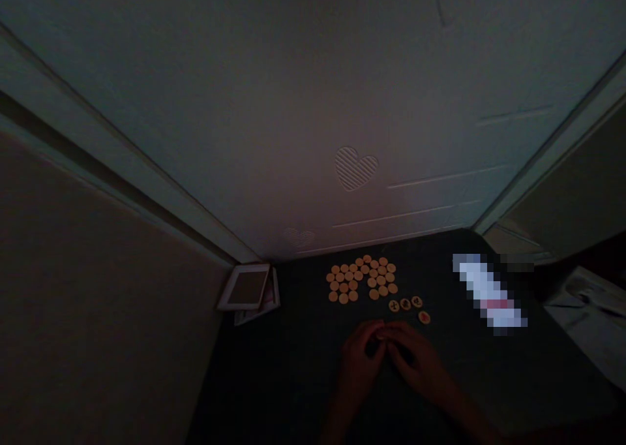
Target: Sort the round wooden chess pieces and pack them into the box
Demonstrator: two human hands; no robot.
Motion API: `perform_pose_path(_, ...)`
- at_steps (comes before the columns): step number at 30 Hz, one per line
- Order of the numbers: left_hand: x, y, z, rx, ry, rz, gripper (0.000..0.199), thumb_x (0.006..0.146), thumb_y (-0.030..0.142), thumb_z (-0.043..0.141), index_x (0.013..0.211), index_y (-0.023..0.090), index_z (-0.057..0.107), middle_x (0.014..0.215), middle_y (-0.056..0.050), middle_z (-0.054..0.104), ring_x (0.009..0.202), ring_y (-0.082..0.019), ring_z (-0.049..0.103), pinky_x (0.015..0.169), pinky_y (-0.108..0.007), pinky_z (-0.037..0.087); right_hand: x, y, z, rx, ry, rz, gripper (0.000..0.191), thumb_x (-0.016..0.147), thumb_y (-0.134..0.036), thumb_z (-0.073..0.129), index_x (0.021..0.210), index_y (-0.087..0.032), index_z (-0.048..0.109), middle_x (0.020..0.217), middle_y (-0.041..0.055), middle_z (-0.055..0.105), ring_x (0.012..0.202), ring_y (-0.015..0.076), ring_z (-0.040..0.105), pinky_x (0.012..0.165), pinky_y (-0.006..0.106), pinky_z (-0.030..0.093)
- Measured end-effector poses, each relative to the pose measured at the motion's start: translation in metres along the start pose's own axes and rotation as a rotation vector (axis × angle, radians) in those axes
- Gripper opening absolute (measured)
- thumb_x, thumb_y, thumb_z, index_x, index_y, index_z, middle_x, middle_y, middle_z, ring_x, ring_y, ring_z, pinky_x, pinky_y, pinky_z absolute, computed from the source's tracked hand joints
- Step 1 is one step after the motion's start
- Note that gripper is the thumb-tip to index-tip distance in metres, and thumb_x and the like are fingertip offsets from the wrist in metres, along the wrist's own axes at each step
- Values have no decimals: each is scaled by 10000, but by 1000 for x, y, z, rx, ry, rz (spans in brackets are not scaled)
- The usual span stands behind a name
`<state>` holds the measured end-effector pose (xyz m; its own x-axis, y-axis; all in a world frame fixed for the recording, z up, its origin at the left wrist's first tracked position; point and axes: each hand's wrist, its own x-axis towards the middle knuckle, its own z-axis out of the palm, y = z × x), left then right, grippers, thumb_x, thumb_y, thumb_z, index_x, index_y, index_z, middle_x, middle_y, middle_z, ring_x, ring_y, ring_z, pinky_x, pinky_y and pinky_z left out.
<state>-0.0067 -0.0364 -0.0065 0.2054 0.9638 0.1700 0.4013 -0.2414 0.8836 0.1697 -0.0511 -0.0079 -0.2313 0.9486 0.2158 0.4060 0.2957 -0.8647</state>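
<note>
Several round wooden pieces (343,288) lie in a cluster on the dark table (274,367), blank side up as far as I can see. Below them, three pieces with dark characters (405,305) sit in a row, and a piece with a red mark (424,317) lies to their lower right. Just in front of these, my left hand (360,350) and my right hand (411,353) meet at the fingertips, fingers bent and closed. Whether something small is between the fingertips is too dark to tell.
Framed flat items (248,288) are stacked at the table's back left. A bright pixelated object (489,291) lies on the right. A pale wall with embossed hearts (356,168) rises behind the table, and whitish items (587,314) are at the far right.
</note>
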Motion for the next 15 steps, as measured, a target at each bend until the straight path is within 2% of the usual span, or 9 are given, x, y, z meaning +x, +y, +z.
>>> perform_pose_path(4,0,-1,0,64,-8,-10,340,910,213,649,1242,278,691,1219,-34,740,1103,-205,710,1002,-368,580,-1,9,3,15,0,-53,360,965,-191,504,1263,-292,679,1218,78,698,1136,220,665,1005,380,554)
perform_pose_path(8,-1,-2,0,122,7,-49,332,937,273,633,1266,288,682,1239,-32,736,1113,-207,712,1015,-372,575,-1,11,4,0,7,-38,406,949,-160,501,1302,-294,652,1240,77,698,1159,230,656,1016,397,548)
perform_pose_path(15,1,3,1,116,6,-157,281,922,374,664,1187,297,711,1133,-9,771,995,-197,743,935,-336,602,0,7,3,25,27,-10,395,956,-143,455,1261,-285,661,1216,63,714,1119,208,676,1006,375,550)
